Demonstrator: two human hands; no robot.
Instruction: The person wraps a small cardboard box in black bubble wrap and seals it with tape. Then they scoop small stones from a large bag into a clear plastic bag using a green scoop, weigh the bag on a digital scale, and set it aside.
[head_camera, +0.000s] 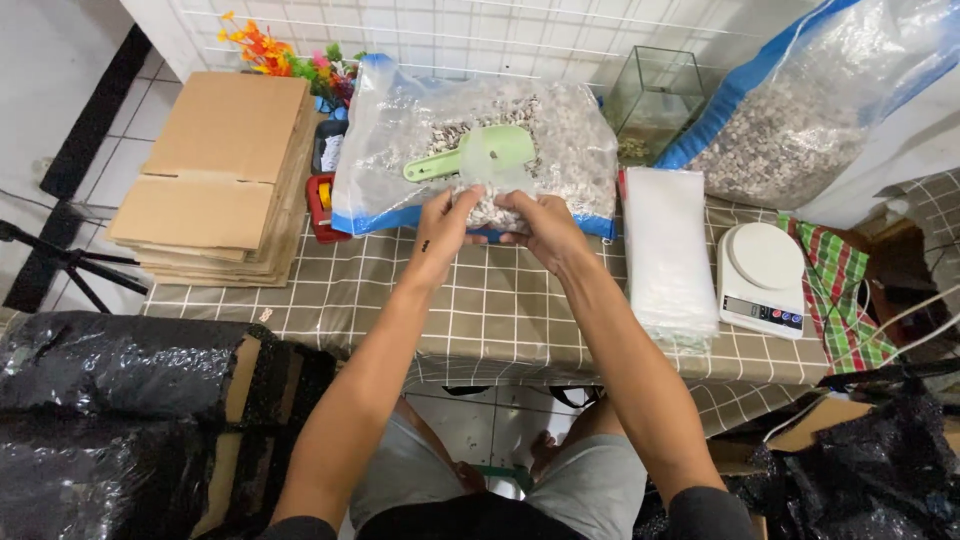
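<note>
Your left hand (447, 222) and right hand (535, 225) meet at the table's (400, 300) far centre, both pinched on a small clear pouch of gravel (487, 210) held between them, just in front of the big gravel bag (560, 140) bearing the green scoop (480, 155). Both hands are equally near. The pouch's long axis cannot be told. Open tabletop lies toward you; the stack of clear bags (665, 255) and white scale (762, 275) bound your right.

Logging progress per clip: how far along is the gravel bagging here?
Done: nothing finished shows; the scale is bare. In hand: left hand and right hand hold a small clear bag of gravel by the open large gravel bag, green scoop resting inside. Left: a stack of empty clear bags remains.
</note>
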